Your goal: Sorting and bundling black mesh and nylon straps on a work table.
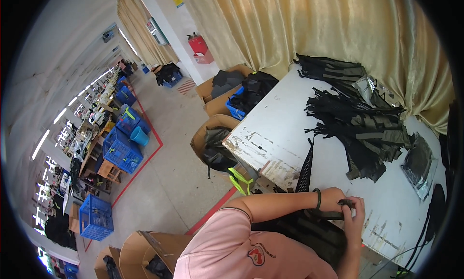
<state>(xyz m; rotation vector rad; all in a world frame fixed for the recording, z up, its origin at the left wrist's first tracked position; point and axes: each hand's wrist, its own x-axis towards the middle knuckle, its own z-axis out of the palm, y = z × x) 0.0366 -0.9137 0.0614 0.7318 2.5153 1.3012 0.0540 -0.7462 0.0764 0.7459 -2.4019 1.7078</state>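
Dark fabric strap (330, 214) was located at the near edge of the bench (273, 112), in front of the person's torso. The left hand (333, 199) was curled closed at the strap, its fingertips partly hidden; the right hand (355, 212) pinched the strap between thumb and fingers, just beside the left. A dark garment (309, 233) lay below both hands.

The bench top was white, with paint worn to brown at the left corner and scuffed near the right hand. A gold curtain (328, 27) bounded the far side. Beyond the left edge, a concrete floor (166, 177) with red marking lines (150, 159) extended into a long workroom.

Bare bench surface lay between the left edge and the garment pile (360, 129), and also to the right of the hands.

A black mesh strip (305, 170) lay near the left forearm. A plastic-wrapped package (418, 158) lay to the right of the pile. Cardboard boxes (197, 142) and a blue crate (234, 106) holding dark fabric stood close against the left edge, obstructing that side; black cables (424, 233) hung at the right.
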